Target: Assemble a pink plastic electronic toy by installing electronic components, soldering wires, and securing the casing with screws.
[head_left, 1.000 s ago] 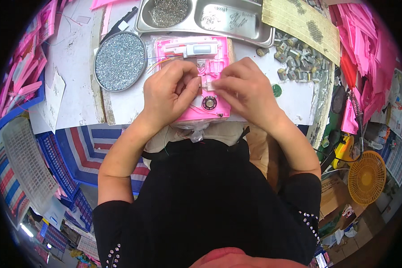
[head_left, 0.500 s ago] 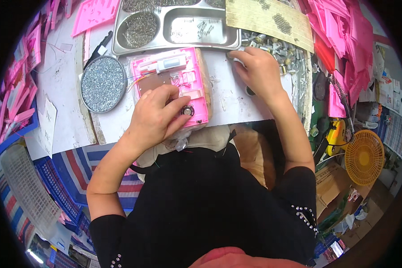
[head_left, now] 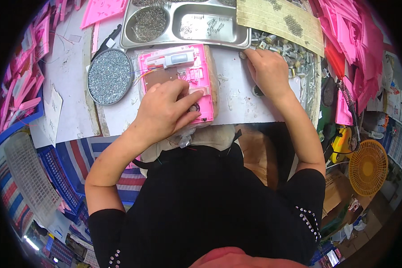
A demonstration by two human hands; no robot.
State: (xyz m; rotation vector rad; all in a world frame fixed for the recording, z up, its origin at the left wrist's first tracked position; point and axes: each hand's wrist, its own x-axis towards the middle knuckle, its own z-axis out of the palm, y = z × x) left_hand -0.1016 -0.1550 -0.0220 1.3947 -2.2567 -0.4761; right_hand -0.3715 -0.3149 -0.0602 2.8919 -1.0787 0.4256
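Observation:
My left hand (head_left: pixel 165 105) lies over a pink plastic case (head_left: pixel 204 67), its forefinger and thumb resting on the case on either side of a small round dark part (head_left: pixel 194 107). Inside the case are a brown circuit board (head_left: pixel 160 78), thin coloured wires and a white-and-grey block (head_left: pixel 176 59). The curled fingers partly cover the board. To the right, my right hand (head_left: pixel 268 71) pinches a small round greyish piece (head_left: pixel 242 55), too small to name, just below the metal tray's front edge. Small metal-and-white parts (head_left: pixel 279 53) lie beside that hand.
The metal tray (head_left: pixel 201 44) holds springs in compartments. A round dish of small silvery pieces (head_left: pixel 110 77) stands left of the case. A yellowish sheet with springs (head_left: pixel 281 22) overlaps the tray's right. Pink plastic parts (head_left: pixel 344 27) pile up right; an orange basket (head_left: pixel 367 167) stands lower right.
The whole view has shifted, so the bench appears farther right. The left forefinger and thumb now cover more of the round dark part. My right hand remains near the tray's front edge.

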